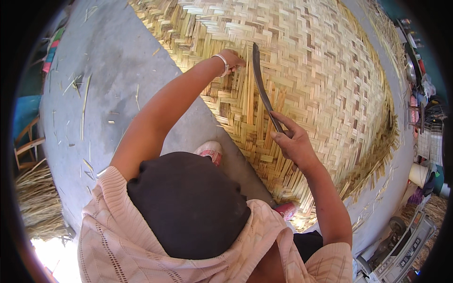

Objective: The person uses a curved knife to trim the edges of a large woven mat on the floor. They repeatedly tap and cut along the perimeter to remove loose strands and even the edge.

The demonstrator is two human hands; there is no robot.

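Dark cloth (pixel 188 203) and yellow, zigzag-woven mat (pixel 314 87)

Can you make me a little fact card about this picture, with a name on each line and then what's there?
Right grip: closed around the lower end of a long, curved dark blade
Left grip: at the woven mat; unclear if it pinches a strip
Left wrist: white bangle
Mat pattern: zigzag, yellow and brown strips
Floor: grey, with scattered loose strips
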